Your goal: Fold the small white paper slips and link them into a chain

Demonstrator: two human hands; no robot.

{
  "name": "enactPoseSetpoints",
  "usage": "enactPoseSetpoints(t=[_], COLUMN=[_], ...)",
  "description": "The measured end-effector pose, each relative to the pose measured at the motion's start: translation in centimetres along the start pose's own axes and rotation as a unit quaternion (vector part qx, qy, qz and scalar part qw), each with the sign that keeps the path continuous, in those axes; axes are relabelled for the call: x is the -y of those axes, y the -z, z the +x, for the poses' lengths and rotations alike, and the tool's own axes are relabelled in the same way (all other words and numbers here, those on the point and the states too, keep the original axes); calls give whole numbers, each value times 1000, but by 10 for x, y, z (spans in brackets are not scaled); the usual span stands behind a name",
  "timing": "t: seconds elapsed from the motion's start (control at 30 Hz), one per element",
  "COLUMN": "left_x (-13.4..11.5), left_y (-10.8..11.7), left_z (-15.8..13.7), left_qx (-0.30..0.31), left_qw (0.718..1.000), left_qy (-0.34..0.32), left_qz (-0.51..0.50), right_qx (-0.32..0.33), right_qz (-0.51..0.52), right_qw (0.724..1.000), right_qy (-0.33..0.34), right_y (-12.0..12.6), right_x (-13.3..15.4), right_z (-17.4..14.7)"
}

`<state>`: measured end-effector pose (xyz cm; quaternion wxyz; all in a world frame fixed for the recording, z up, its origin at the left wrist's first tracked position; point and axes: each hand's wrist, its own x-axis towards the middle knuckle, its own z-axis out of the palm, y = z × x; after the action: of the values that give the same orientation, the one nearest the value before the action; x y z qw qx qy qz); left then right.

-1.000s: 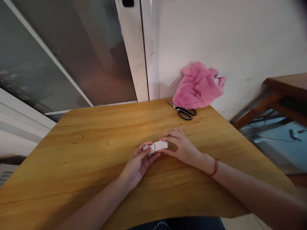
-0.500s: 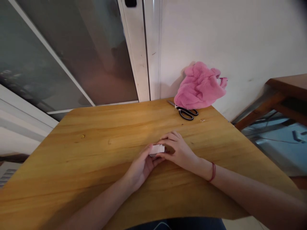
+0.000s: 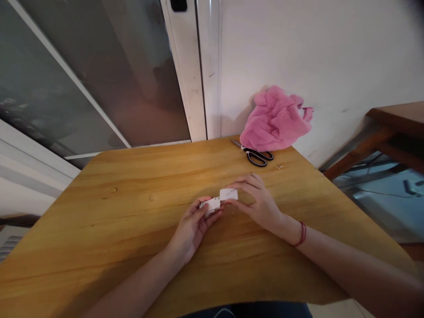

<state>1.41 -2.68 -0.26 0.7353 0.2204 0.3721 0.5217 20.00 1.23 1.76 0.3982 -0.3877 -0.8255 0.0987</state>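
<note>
My left hand [image 3: 190,232] is closed around a small stack of white paper slips [image 3: 212,204], with the thumb pressed on top. Dark marks show along the stack's right end. Between thumb and fingers, my right hand [image 3: 263,205] pinches a single white paper slip [image 3: 229,194] with faint writing on it. This slip is just right of the stack and slightly farther from me; whether the two touch, I cannot tell. Both hands are over the middle of the wooden table [image 3: 159,176]. A red cord bracelet circles my right wrist.
Black-handled scissors [image 3: 257,158] lie near the table's far edge, partly under a crumpled pink cloth [image 3: 276,121]. A tiny yellowish ring-like bit [image 3: 114,190] rests on the left side. Behind the table are a white wall and a glass sliding door [image 3: 139,79].
My right hand has moved right and away from the left hand, drawing a white slip off the stack. My left hand still grips the remaining slips, turned slightly.
</note>
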Motion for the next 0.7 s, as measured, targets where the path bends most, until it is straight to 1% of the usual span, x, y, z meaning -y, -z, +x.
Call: enactPoseSetpoints(t=[0.07, 0.13, 0.17, 0.23, 0.33, 0.4, 0.53, 0.7], left_x=[1, 2, 3, 4, 5, 4, 3, 3], left_y=[-1, -2, -3, -5, -7, -8, -8, -6], left_z=[0, 0, 0, 0, -1, -2, -3, -2], left_qx=[20, 32, 34, 34, 32, 23, 18, 52], left_qw=[1000, 999, 999, 998, 999, 1000, 1000, 998], left_qy=[2, 9, 11, 16, 11, 8, 15, 34], left_qz=[-7, -27, -38, -49, -13, 13, 12, -17], right_qx=[-29, -26, -9, 46, 133, 159, 146, 129], right_qz=[4, 7, 6, -1, 5, 16, 27, 45], right_qw=[1000, 1000, 1000, 999, 991, 987, 989, 991], right_qy=[-2, -4, -6, -15, -16, -10, -7, -2], right_y=[1, -3, -5, -11, -18, -19, -18, -20], right_x=[2, 6, 8, 11, 14, 13, 11, 8], right_z=[0, -1, -1, -2, -4, -4, -3, -4])
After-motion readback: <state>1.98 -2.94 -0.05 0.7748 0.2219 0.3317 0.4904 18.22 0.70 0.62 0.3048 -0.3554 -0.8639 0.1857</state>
